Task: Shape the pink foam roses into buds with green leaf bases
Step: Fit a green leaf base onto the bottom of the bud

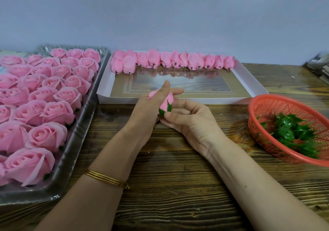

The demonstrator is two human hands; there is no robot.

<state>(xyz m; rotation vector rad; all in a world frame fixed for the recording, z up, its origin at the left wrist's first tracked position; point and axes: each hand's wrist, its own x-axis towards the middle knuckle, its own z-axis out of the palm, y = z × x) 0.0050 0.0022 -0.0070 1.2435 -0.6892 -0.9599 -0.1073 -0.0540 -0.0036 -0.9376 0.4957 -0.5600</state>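
Dark wooden table (178,177) runs up to a pale wall (160,17). Over the middle of the table, just short of the white box (249,81), my left hand (149,109) is wrapped around a pink bud (169,99), thumb lying up along its petals. My right hand (192,122) meets it from the right, fingers curled, the fingertips pinching the green leaf base (165,110) that cups the bottom of the bud. Thin gold bangles (106,178) sit on my left forearm.

Along the table's left edge a clear plastic tray (85,117) is packed with open pink roses (53,95). The white box lies at the table's far edge, and a row of closed buds (174,60) lines its far wall, stub ends pointing toward me. At the right edge a red basket (252,109) holds a heap of loose leaf bases (292,131).
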